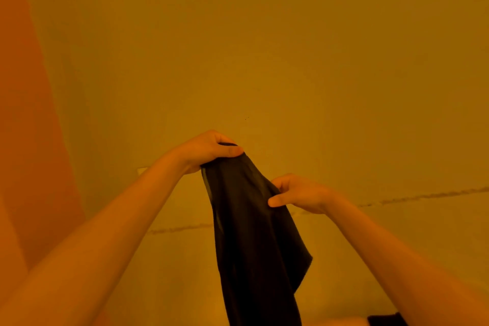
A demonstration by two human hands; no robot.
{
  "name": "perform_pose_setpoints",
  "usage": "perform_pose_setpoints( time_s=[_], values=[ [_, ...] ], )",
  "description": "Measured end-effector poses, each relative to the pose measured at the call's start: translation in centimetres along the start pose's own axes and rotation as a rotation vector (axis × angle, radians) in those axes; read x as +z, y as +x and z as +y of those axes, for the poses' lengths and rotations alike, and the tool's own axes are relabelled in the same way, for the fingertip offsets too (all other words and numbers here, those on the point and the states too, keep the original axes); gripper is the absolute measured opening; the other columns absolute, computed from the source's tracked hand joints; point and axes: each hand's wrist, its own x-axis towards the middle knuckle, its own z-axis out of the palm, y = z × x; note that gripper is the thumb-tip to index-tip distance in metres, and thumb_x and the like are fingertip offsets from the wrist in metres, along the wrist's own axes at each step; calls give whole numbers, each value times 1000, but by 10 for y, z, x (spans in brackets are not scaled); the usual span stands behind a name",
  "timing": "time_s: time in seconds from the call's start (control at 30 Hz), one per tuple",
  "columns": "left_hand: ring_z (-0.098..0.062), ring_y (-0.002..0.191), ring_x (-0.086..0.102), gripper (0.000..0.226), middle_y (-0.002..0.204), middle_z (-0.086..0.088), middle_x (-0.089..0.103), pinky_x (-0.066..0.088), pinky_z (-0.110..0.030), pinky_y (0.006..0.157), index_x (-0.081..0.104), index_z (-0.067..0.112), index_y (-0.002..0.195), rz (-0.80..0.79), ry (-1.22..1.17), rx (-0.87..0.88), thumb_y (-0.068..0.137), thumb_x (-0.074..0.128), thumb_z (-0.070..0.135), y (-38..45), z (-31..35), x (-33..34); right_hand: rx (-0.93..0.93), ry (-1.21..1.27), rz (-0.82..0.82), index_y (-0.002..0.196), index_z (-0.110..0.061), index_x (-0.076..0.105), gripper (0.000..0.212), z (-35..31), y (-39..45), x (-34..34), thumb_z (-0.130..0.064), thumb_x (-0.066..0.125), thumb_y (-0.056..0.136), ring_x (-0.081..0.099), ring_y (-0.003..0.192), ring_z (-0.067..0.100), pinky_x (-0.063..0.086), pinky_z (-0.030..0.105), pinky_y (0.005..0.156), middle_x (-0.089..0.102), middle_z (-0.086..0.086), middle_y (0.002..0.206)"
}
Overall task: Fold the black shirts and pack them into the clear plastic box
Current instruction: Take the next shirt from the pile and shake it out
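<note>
Left hand (211,149) grips top of limp black fabric shirt (251,225), held up unfolded; right hand (296,193) pinches its edge. Folding barely begun; clear box not in view.

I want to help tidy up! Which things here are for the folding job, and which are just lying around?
For the job:
- black shirt, held up in the air
- left hand, gripping its top
- right hand, pinching its side

Just there:
- wall behind
- dark cloth at the bottom edge; too cut off to tell what it is
</note>
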Motion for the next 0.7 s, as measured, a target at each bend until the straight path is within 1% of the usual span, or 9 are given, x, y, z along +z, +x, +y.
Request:
perform_pose_setpoints(
  time_s=[0.03, 0.13, 0.27, 0.33, 0.43, 0.5, 0.57, 0.67, 0.7],
  values=[
    [-6, 64, 68, 14, 67, 6, 71, 55, -18, 61, 69, 14, 76, 6, 7, 1, 87, 60, 13, 0, 0, -3, 18, -58, 7, 89, -19, 72, 41, 0, 0, -2, -41, 84, 56, 66, 96, 10, 47, 28, 95, 73, -6, 93],
    [-5, 62, 67, 14, 65, 6, 71, 54, -17, 57, 69, 14, 76, 52, 19, -3, 87, 60, 12, 1, -3, -13, 128, -216, 9, 85, -23, 73, 14, 2, -6, -12, -15, 75, 74, 66, 91, 6, 47, 31, 96, 73, -11, 86],
    [-4, 65, 66, 12, 65, 10, 70, 53, -15, 60, 68, 16, 79, 164, 46, -2, 88, 61, 12, 0, -20, -34, 250, -540, 24, 70, -30, 67, 15, 2, -27, -46, -19, 76, 75, 57, 63, -13, 44, 14, 68, 64, -25, 60],
    [1, 66, 62, 18, 65, 17, 68, 49, -10, 60, 69, 22, 79, 183, 111, 53, 88, 60, 9, 0, -30, -41, 252, -592, 74, 67, -24, 66, 15, 0, -36, -68, -16, 75, 75, 54, 56, -10, 42, 15, 61, 61, -20, 53],
    [9, 67, 60, 25, 70, 21, 68, 46, -9, 65, 72, 31, 82, 79, 273, 62, 85, 64, 7, 2, -40, -37, 238, -577, 149, 63, -14, 65, 17, -10, -46, -92, -13, 72, 78, 51, 53, -4, 38, 14, 55, 56, -14, 50],
    [7, 74, 61, 17, 81, 20, 68, 46, -13, 72, 71, 24, 92, -14, 406, 28, 82, 69, 11, 4, -40, -29, 239, -635, 166, 61, -6, 62, 25, -18, -48, -101, -18, 69, 82, 46, 53, 2, 34, 16, 55, 48, -11, 50],
    [7, 80, 59, 19, 90, 19, 65, 45, -11, 74, 70, 23, 99, -68, 500, 35, 81, 70, 16, 6, -36, -22, 244, -698, 158, 71, 2, 66, 24, -24, -49, -107, -18, 67, 85, 47, 56, 4, 35, 20, 60, 49, -7, 55],
    [20, 80, 54, 24, 95, 24, 59, 40, -5, 73, 64, 31, 103, -65, 557, 134, 85, 67, 16, 8, -29, -18, 245, -762, 151, 86, -8, 72, 10, -32, -49, -113, -16, 66, 86, 56, 62, -4, 45, 23, 72, 65, -8, 69],
    [19, 82, 54, 26, 99, 21, 59, 40, -3, 73, 63, 30, 107, -54, 569, 162, 86, 65, 15, 10, -27, -17, 245, -789, 156, 87, -10, 72, 10, -35, -49, -114, -16, 65, 86, 56, 63, -5, 45, 24, 74, 65, -5, 73]
  ],
)
